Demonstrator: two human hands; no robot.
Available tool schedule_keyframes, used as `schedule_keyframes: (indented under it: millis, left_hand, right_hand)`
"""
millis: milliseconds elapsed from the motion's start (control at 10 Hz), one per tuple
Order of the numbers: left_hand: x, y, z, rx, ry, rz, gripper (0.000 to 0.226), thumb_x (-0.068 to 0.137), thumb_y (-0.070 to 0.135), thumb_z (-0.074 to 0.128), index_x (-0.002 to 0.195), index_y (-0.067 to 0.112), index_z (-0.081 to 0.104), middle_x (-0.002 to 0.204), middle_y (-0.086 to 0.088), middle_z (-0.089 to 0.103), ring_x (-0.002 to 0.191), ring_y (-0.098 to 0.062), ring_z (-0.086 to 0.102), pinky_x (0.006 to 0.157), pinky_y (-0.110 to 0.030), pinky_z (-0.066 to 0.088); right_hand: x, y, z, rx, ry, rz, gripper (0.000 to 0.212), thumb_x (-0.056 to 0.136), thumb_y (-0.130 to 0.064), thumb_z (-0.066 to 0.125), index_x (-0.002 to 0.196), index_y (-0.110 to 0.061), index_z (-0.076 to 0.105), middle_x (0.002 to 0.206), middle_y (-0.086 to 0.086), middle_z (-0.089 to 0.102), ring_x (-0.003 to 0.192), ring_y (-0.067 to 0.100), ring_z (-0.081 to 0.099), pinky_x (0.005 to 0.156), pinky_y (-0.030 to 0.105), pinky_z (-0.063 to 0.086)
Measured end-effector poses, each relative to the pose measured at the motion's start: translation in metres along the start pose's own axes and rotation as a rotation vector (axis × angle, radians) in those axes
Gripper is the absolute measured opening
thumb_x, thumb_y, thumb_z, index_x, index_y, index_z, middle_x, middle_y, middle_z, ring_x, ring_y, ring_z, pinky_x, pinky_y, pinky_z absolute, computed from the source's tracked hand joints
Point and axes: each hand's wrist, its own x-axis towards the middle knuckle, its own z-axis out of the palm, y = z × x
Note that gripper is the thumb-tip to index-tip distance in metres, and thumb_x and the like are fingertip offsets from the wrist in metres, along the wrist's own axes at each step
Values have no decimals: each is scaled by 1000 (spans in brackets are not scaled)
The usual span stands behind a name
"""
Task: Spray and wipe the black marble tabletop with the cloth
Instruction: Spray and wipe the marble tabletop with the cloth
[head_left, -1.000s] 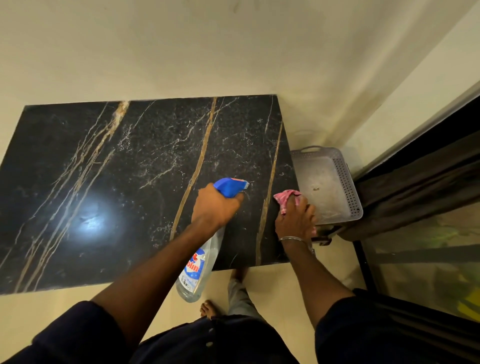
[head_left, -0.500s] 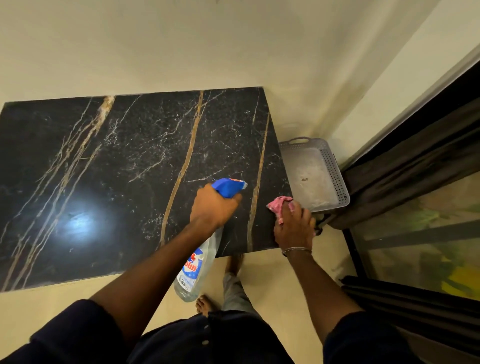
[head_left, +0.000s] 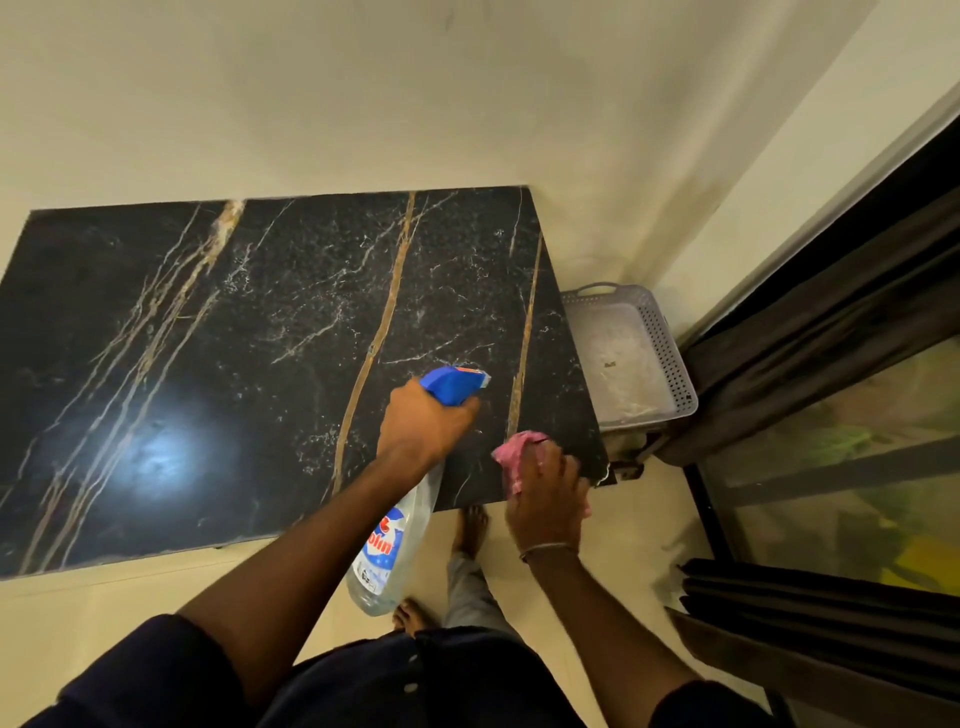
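The left hand (head_left: 426, 421) grips the spray bottle (head_left: 395, 540), nozzle over the near right corner of the desk (head_left: 208, 338). The right hand (head_left: 545, 493) grips a bunched pink cloth (head_left: 519, 452) on that corner, just right of the nozzle. The desk's long axis runs leftward, away from both hands.

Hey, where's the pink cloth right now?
In the head view, the pink cloth is bunched in the right hand at the near right corner of the black marble tabletop, just right of the spray bottle.

The gold-veined black marble tabletop (head_left: 260, 338) carries a pink cloth (head_left: 511, 453), apparently bunched, at its near right corner.
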Motion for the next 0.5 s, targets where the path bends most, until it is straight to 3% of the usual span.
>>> schedule_keyframes:
  millis: [100, 200, 300, 400, 500]
  left_hand:
    - [-7, 0, -12, 11, 31, -5, 14, 84, 29, 69, 84, 19, 59, 66, 4, 58, 58, -8, 55, 54, -16, 41]
    - [-13, -1, -23, 10, 58, 9, 19, 84, 25, 69, 74, 23, 53, 63, 4, 55, 55, -8, 52, 53, -19, 42]
    - [-14, -4, -32, 28, 63, 17, 18, 82, 28, 70, 76, 25, 54, 70, -3, 63, 64, -19, 61, 64, -34, 55]
    - [-17, -5, -38, 86, 60, 46, 20, 80, 39, 72, 80, 26, 57, 73, -2, 67, 68, -20, 66, 68, -37, 57]
    - [-22, 0, -38, 84, 14, 47, 21, 80, 38, 74, 84, 27, 56, 70, 6, 61, 64, -12, 60, 62, -27, 51]
  right_hand:
    - [-17, -48, 4, 46, -31, -184, 62, 72, -37, 73, 128, -18, 55, 123, 13, 55, 98, 31, 53, 77, 41, 44]
    - [-21, -81, -2, 135, -114, -283, 61, 69, -38, 75, 125, -23, 55, 120, 9, 58, 96, 29, 56, 76, 42, 48]
    - [-8, -80, -5, 336, -124, -172, 50, 77, -42, 63, 122, -20, 57, 116, 8, 59, 93, 24, 56, 77, 40, 52]
    - [12, -63, -31, 896, -255, 156, 42, 94, -45, 49, 118, -13, 61, 112, 9, 62, 94, 17, 59, 78, 31, 52]
    - [28, -42, -64, 1598, -550, 649, 37, 93, -28, 59, 119, -1, 61, 112, 22, 61, 92, 26, 61, 77, 32, 52]
